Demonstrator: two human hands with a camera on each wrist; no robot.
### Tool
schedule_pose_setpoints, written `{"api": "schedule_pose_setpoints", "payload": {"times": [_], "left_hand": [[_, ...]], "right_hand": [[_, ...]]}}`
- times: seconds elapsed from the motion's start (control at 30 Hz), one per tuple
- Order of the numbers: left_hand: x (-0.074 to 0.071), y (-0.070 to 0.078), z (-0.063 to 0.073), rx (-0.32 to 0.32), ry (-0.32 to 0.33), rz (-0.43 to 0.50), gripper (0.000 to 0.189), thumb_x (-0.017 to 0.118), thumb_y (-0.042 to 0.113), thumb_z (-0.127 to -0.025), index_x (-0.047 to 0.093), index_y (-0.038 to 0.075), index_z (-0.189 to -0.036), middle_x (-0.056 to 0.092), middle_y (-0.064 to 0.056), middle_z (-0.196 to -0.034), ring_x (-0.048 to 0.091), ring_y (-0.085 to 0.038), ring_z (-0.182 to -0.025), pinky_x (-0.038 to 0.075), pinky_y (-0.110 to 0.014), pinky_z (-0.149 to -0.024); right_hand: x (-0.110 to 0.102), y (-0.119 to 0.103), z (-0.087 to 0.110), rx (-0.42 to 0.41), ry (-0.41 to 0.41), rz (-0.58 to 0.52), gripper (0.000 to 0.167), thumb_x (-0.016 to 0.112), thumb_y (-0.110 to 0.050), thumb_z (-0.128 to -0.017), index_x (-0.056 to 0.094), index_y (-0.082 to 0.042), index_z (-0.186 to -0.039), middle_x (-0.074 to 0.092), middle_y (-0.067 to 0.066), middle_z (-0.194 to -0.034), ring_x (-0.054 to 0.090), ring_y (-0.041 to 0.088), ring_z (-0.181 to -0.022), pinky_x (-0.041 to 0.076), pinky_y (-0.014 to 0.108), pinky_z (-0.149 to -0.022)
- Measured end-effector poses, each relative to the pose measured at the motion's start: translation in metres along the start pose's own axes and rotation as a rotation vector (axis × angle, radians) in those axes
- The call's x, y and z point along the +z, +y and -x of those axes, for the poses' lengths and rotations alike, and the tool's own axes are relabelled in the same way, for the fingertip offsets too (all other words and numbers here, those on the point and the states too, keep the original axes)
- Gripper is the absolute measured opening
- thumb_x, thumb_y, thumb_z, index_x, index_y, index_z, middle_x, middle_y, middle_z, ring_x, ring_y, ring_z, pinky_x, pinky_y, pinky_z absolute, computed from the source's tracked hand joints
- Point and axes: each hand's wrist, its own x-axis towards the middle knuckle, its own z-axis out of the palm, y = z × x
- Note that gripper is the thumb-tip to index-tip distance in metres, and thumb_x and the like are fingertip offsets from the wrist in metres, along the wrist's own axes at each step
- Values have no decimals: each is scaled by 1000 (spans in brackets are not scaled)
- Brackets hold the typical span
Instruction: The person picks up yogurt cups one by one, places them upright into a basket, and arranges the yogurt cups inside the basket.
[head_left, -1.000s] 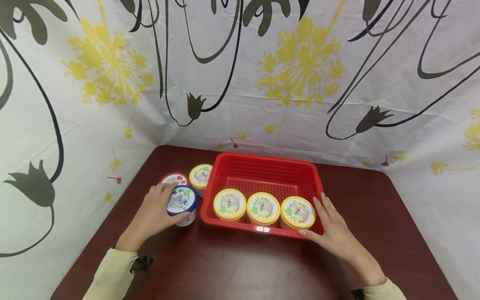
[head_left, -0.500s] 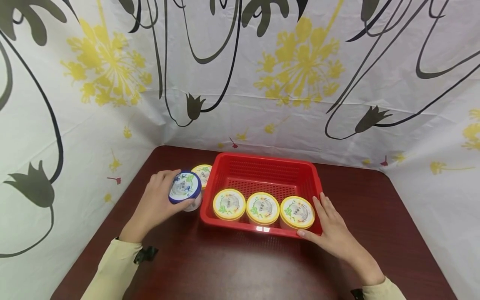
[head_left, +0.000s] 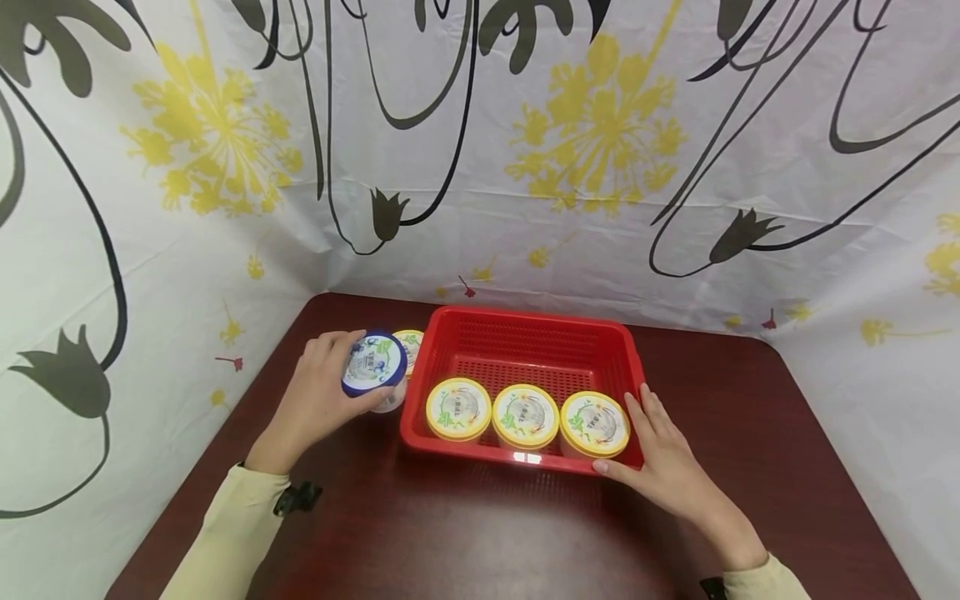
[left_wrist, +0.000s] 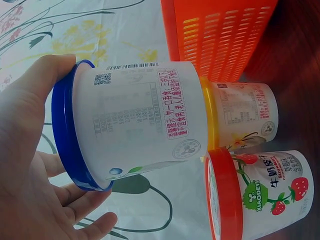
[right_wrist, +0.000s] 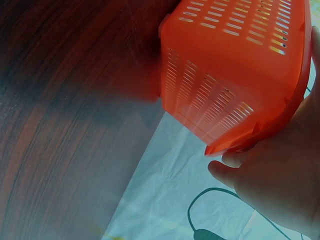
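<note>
My left hand (head_left: 318, 396) grips a blue-lidded ice cream tub (head_left: 373, 363) by its lid, thumb and fingers around the edge. In the left wrist view the white side of this tub (left_wrist: 145, 117) shows printed text. Beyond it are a yellow-lidded tub (left_wrist: 245, 112) and a red-lidded strawberry tub (left_wrist: 265, 192); the strawberry one is hidden in the head view. My right hand (head_left: 678, 467) holds the near right corner of a red plastic basket (head_left: 633, 350), thumb at the front rim, fingers on the side rim. Inside, three yellow-lidded tubs (head_left: 527, 417) stand in a row along the front.
The dark brown table (head_left: 465, 533) extends in front of the basket and to its right. A patterned white cloth (head_left: 480, 150) hangs behind it and on both sides. The yellow-lidded tub (head_left: 411, 343) outside the basket stands close to its left wall.
My left hand has lifted the blue-lidded tub and carried it away from me and slightly right, covering the red-lidded tub from the head view. My right hand stays at the basket corner.
</note>
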Motion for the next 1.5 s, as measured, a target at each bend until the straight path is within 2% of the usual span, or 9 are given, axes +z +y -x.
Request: {"api": "schedule_pose_setpoints", "payload": {"times": [0.3, 0.63, 0.87, 1.13, 1.5], "left_hand": [[-3, 3, -7, -7, 27, 19, 95, 84, 48, -71, 37, 18, -147, 42, -12, -145, 39, -32, -127, 57, -56, -89], [-10, 16, -24, 18, 73, 14, 93, 85, 46, -70, 40, 16, -145, 44, -12, -142, 40, -31, -127, 55, -56, -91], [-9, 19, -33, 64, 60, 31, 88, 84, 44, -72, 42, 13, -143, 46, -13, -140, 41, -31, -127, 53, -56, -94], [-5, 23, -42, 60, 45, 59, 87, 83, 45, -74, 42, 14, -144, 46, -12, -142, 40, -30, -128, 55, -55, -93], [3, 36, -65, 106, 28, 50, 86, 82, 49, -73, 46, 16, -143, 47, -10, -143, 42, -28, -129, 56, -51, -92]], "right_hand": [[0, 1, -1, 15, -10, 0, 114, 71, -65, -78, 16, -5, -158, 4, 21, -166, 10, 48, -150, 28, 79, -104], [-1, -1, -1, 21, -20, -8, 112, 70, -65, -78, 19, -4, -157, 5, 21, -166, 9, 48, -151, 29, 79, -103], [0, -1, 0, 17, -13, -15, 112, 71, -64, -78, 20, -5, -158, 4, 21, -167, 9, 48, -151, 28, 79, -103], [-1, -2, 0, 25, -18, -18, 111, 71, -64, -78, 20, -7, -158, 2, 19, -167, 8, 47, -151, 28, 80, -103], [-1, -2, 1, 34, -21, -22, 110, 71, -64, -78, 20, -7, -158, 2, 19, -167, 8, 48, -151, 28, 81, -101]]}}
